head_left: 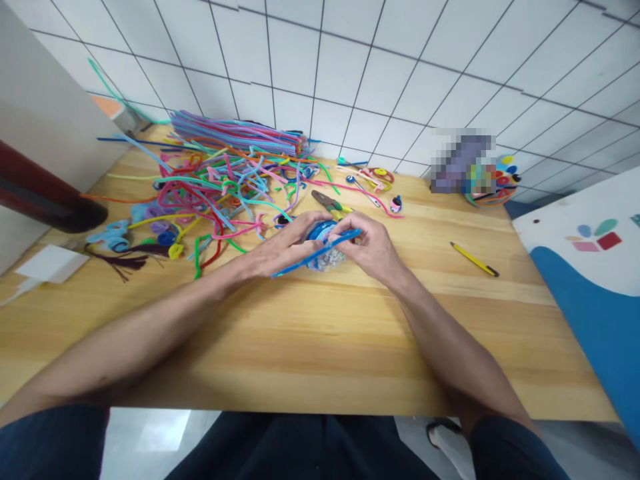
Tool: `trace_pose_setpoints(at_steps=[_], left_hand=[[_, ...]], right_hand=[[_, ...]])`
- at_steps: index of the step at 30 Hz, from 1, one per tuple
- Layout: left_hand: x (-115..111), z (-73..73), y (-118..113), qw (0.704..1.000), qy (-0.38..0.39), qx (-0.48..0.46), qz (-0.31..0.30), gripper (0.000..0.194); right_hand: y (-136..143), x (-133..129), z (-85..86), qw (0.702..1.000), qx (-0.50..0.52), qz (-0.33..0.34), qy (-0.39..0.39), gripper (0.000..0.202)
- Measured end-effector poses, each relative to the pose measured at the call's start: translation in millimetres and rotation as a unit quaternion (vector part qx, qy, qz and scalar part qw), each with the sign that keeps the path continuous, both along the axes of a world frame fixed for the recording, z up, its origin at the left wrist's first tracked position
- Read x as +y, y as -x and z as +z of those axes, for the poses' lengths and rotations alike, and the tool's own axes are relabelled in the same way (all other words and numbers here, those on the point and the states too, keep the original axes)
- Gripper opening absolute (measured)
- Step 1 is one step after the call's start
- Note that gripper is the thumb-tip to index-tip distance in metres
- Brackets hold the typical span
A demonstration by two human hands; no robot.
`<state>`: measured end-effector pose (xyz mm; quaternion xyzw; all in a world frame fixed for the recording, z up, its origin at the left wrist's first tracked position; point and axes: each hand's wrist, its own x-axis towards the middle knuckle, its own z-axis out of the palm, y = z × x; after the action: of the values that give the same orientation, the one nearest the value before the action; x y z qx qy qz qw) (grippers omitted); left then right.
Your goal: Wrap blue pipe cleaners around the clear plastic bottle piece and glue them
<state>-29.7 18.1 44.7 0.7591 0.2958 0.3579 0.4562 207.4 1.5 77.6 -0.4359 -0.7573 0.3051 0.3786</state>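
In the middle of the table, a round piece of blue, pale blue and speckled white lies between my hands, partly hidden by them. My left hand curls around its left side, its thumb along a blue pipe cleaner. That pipe cleaner slants across the front of the round piece, its right end higher. My right hand is closed, thumb and fingers pinching the pipe cleaner close to its right end. Just beyond my fingers lie pliers with yellow-green handles.
Tangled colourful pipe cleaners cover the left back, before a bundle of straight ones. A yellow pen-like tool lies at right. A white box-shaped adapter sits far left. Behind stands the tiled wall; a board borders the right.
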Motion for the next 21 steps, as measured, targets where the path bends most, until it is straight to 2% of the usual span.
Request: trace_pose_setpoints(at_steps=[7,16,21], left_hand=[[-3,5.0,-3,1.000,0.007,0.029,0.003,0.048],[-8,7.9,-6,0.996,-0.040,0.083,0.004,0.050],[-11,8.4,-7,0.994,-0.066,0.089,-0.005,0.048]], right_hand=[[-3,0,1.7,1.000,-0.007,0.019,-0.008,0.003],[-7,3,0.6,0.997,0.035,0.010,0.073,0.024],[-3,2,0.2,0.995,0.047,-0.001,0.084,0.025]])
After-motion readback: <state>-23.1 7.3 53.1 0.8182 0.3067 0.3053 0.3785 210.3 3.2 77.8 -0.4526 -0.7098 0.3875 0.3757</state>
